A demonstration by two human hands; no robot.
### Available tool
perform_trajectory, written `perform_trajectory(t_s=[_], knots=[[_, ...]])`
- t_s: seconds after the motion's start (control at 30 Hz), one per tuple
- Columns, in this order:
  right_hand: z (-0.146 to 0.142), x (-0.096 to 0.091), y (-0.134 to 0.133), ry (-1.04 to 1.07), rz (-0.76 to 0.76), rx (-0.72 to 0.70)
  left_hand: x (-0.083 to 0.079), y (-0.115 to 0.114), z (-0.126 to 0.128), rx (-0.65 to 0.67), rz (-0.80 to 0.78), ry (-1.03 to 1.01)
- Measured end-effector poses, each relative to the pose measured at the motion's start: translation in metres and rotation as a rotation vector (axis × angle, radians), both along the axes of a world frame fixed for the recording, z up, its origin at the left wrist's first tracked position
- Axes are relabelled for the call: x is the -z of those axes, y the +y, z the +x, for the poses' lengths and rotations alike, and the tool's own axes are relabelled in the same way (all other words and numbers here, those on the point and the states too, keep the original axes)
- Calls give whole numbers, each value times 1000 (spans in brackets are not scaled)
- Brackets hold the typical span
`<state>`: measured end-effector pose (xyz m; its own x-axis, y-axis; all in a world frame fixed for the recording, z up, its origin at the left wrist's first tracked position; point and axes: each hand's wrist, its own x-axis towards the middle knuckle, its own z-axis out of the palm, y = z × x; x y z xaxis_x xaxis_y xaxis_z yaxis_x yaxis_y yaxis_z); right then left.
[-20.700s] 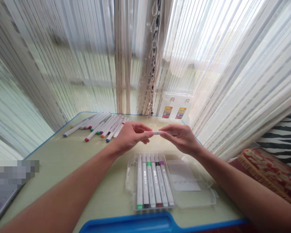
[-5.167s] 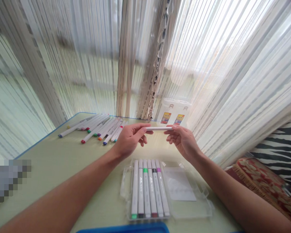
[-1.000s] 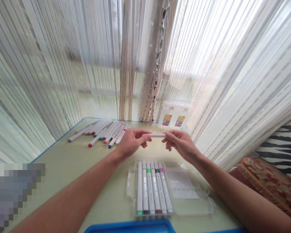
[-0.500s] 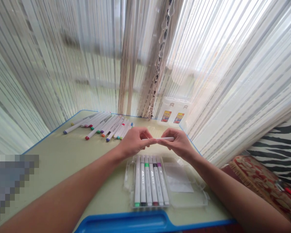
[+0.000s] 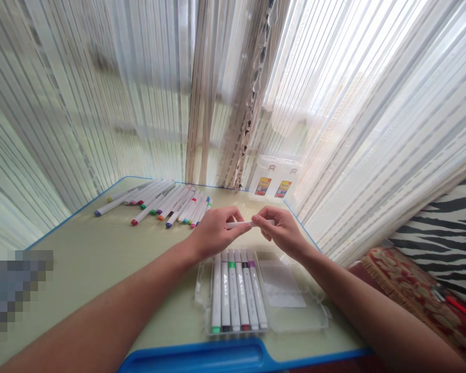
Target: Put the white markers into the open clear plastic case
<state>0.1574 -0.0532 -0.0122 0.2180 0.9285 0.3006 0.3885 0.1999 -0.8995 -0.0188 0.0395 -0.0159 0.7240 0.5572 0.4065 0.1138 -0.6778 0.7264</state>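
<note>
Between my two hands a white marker (image 5: 238, 225) lies level, above the far end of an open clear case. My left hand (image 5: 217, 230) is closed on its left part. The fingers of my right hand (image 5: 277, 228) pinch its right part. Below them, the clear plastic case (image 5: 295, 316) lies open on the table, with several white markers (image 5: 233, 295) side by side in its left half. Their ends show green, black, red and purple. A white paper insert (image 5: 283, 285) lies in the right half. My fingers hide much of the held marker.
Several loose markers (image 5: 171, 202) with coloured ends lie at the table's back left. Clear cases with labels (image 5: 263, 185) stand at the back right, by the string curtain (image 5: 151, 103). A blue tray edge (image 5: 194, 357) borders the table (image 5: 112, 269) in front.
My right hand's fingers have shifted their hold on the marker, with the fingertips now curled closer to its middle. The whole view has shifted slightly.
</note>
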Motion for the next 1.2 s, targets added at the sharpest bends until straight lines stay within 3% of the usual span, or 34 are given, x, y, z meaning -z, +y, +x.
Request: perform_trajectory(t_s=[0.3,0.6,0.93,1.2], knots=[[4,5,1,141,26,-69,3,9,0,62,-204,-116],[13,4,2,310,-3,-233,2,13,-1,35,-188,-135],[13,5,-1,195,50,-344,0,23,-5,-1,-189,-113],[17,5,-1,252,19,-399,1,23,-4,18,-220,-134]])
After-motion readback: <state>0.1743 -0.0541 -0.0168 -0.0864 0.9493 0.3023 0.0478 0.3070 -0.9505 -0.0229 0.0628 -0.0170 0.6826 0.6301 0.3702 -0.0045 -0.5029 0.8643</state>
